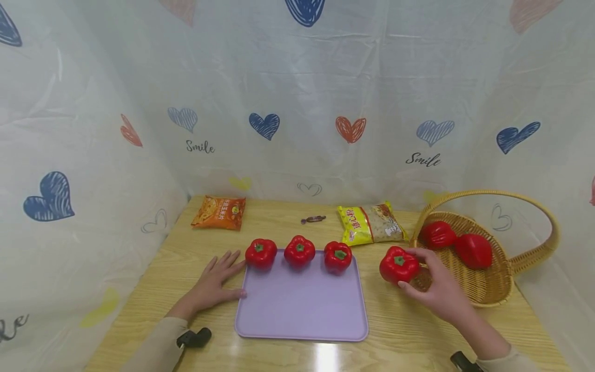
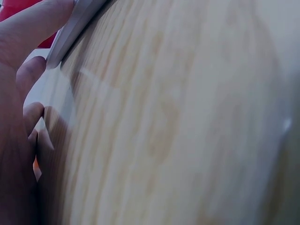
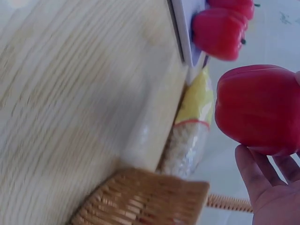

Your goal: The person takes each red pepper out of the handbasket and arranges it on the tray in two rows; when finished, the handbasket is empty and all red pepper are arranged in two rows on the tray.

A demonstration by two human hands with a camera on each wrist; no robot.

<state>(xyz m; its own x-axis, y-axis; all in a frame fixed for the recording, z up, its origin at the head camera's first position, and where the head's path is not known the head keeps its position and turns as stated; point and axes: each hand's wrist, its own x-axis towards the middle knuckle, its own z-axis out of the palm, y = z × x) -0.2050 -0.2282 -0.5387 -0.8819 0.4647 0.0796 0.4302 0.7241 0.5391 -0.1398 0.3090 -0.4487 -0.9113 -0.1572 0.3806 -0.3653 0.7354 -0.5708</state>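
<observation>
My right hand holds a red bell pepper between thumb and fingers, between the tray and the wicker basket. The right wrist view shows this pepper raised off the table. On the table at the left, my left hand touches the left edge of a lilac tray with spread fingers. Along the tray's far edge sit three more bell peppers: a left one, a middle one and a right one.
Inside the basket lie two red items, a ridged one and a smoother one. Behind the tray are an orange snack bag, a small wrapped candy and a yellow snack bag. A heart-printed curtain surrounds the table.
</observation>
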